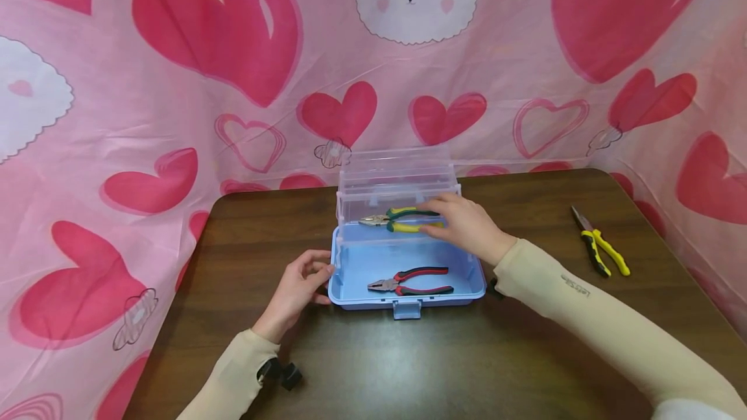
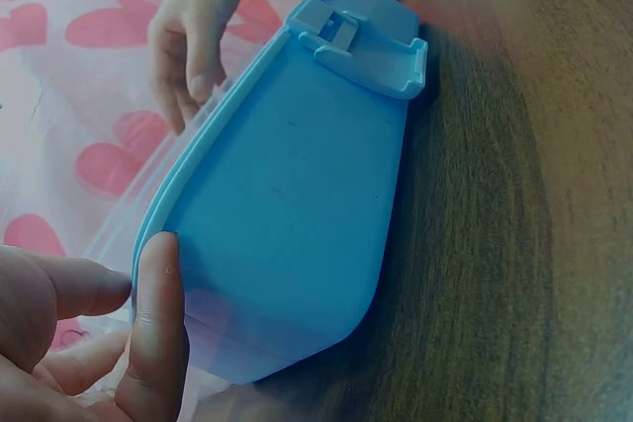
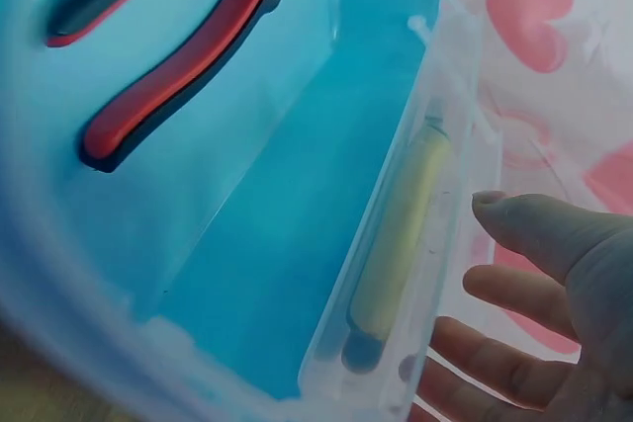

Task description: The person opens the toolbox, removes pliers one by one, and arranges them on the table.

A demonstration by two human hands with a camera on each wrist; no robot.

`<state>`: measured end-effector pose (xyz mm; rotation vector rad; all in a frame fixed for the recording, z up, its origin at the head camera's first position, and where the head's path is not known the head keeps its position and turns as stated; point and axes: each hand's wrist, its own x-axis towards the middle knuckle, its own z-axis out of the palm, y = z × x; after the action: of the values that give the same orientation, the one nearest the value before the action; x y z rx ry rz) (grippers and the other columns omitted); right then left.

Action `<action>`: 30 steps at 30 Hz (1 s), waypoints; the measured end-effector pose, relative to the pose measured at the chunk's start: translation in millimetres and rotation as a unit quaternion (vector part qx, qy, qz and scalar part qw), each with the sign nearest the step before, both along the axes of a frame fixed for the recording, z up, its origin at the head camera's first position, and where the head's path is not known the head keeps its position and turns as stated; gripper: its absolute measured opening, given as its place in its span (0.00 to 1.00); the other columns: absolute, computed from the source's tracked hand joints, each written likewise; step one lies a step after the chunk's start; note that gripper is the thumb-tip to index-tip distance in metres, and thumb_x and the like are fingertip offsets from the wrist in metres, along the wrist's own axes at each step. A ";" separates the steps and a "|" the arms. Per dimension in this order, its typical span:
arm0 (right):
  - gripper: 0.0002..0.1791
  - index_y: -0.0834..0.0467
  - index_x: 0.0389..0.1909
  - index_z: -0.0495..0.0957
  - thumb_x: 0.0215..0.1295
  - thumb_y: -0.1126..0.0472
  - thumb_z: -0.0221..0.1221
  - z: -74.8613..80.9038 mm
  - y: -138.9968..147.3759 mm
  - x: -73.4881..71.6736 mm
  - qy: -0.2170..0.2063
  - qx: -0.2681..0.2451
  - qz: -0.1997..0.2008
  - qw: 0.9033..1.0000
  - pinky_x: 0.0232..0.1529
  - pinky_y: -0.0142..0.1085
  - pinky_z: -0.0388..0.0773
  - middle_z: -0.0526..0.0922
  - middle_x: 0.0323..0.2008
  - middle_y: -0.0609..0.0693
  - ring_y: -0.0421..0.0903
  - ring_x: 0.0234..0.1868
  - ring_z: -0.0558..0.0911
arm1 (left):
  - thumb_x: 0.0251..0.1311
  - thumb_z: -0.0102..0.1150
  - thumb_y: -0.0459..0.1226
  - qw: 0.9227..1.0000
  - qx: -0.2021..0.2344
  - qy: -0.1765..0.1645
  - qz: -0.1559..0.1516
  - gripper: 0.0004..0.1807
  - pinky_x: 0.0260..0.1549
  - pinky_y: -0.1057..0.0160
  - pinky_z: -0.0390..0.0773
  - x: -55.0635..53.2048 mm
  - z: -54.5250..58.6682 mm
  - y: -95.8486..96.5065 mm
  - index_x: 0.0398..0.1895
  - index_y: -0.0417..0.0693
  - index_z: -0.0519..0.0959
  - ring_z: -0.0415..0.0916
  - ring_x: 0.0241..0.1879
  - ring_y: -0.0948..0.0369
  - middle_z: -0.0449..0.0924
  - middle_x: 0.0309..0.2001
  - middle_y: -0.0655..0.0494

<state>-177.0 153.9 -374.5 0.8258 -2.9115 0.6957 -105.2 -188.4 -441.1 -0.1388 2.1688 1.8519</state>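
A light blue toolbox (image 1: 408, 303) with a clear lid (image 1: 397, 159) stands open on the table. My left hand (image 1: 297, 289) pinches its left rim between thumb and finger, seen closely in the left wrist view. On the box floor lie red and black pliers (image 1: 414, 281), jaws to the left. Yellow and green pliers (image 1: 403, 227) rest in the raised clear tray (image 3: 450, 86). My right hand (image 1: 463, 222) hovers at their handles; in the right wrist view its fingers (image 3: 504, 358) are spread beside the tray, apart from the pliers.
Yellow and black long-nose pliers (image 1: 598, 245) lie on the brown wooden table (image 1: 543, 329) at the right. A blue latch (image 1: 406, 309) hangs at the front of the toolbox. Behind the table hangs a pink cloth (image 1: 327, 44) with hearts.
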 end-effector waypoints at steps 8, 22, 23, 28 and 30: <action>0.28 0.55 0.60 0.84 0.60 0.50 0.76 -2.2 -15.2 -11.0 -0.005 0.026 0.006 1.000 0.50 0.52 0.86 0.84 0.56 0.55 0.54 0.55 0.84 | 0.72 0.63 0.34 1.000 0.001 -0.002 0.002 0.21 0.29 0.58 0.89 1.1 0.7 1.3 0.65 0.40 0.75 0.80 0.33 0.55 0.83 0.46 0.39; 0.30 0.54 0.62 0.82 0.60 0.50 0.76 -2.6 -33.7 -20.0 0.001 0.084 0.031 0.996 0.54 0.49 0.85 0.85 0.54 0.53 0.53 0.54 0.84 | 0.71 0.63 0.34 1.000 0.004 -0.001 0.005 0.21 0.28 0.59 0.88 0.5 0.0 0.8 0.65 0.40 0.74 0.80 0.33 0.55 0.82 0.46 0.38; 0.30 0.54 0.62 0.82 0.60 0.49 0.75 -2.3 -34.7 -20.2 0.003 0.093 0.033 0.995 0.52 0.49 0.85 0.85 0.53 0.54 0.52 0.53 0.84 | 0.71 0.63 0.34 1.000 0.005 -0.001 0.004 0.21 0.28 0.59 0.88 0.6 -0.2 0.9 0.65 0.40 0.74 0.80 0.33 0.55 0.82 0.46 0.38; 0.30 0.54 0.62 0.83 0.61 0.48 0.75 -1.6 -40.4 -21.0 0.008 0.117 0.040 0.992 0.47 0.47 0.86 0.86 0.50 0.53 0.52 0.49 0.85 | 0.71 0.63 0.33 1.000 0.006 0.002 0.003 0.21 0.28 0.59 0.88 0.7 -1.0 1.1 0.65 0.39 0.74 0.80 0.32 0.55 0.82 0.46 0.38; 0.30 0.54 0.62 0.83 0.61 0.48 0.75 -1.0 -42.3 -21.6 0.007 0.122 0.042 0.992 0.47 0.47 0.86 0.87 0.49 0.53 0.52 0.49 0.85 | 0.72 0.63 0.34 1.000 0.005 0.003 0.002 0.21 0.28 0.59 0.88 0.6 -1.2 1.0 0.65 0.40 0.74 0.80 0.32 0.55 0.82 0.46 0.38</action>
<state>-198.6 111.6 -375.5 0.9742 -3.0044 0.3396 -104.5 -187.4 -442.3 -0.1366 2.1632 1.8682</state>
